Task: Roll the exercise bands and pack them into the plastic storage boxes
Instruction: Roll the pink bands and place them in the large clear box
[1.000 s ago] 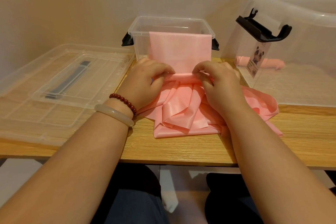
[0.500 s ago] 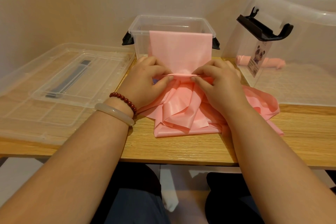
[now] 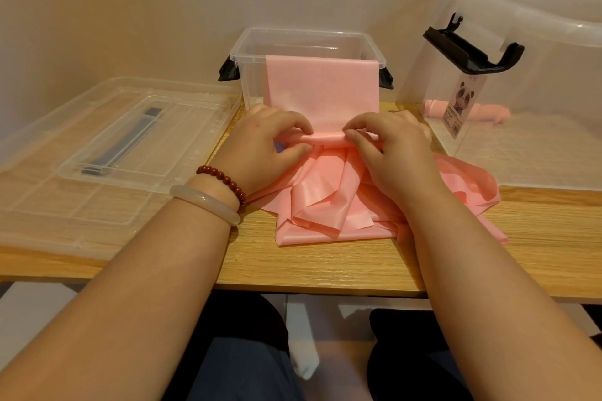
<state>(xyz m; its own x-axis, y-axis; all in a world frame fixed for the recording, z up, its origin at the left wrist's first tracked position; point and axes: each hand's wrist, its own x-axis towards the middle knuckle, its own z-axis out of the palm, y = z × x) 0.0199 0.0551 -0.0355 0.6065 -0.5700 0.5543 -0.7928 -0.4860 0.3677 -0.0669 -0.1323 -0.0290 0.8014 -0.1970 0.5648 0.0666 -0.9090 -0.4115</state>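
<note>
Left hand (image 3: 270, 146) and right hand (image 3: 389, 150) both pinch the pink band (image 3: 322, 91) roll; the far end drapes over the small box (image 3: 308, 42) for tension.

It looks like a plain room in a home: a narrow wooden desk (image 3: 325, 264) against a bare cream wall (image 3: 163, 10), with clear plastic storage boxes (image 3: 250, 81) and a loose lid (image 3: 97, 192) on it.

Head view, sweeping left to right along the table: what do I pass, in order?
Clear lid → left hand → right hand, both pinching the loose pink band → rolled pink band inside the big clear box.
</note>
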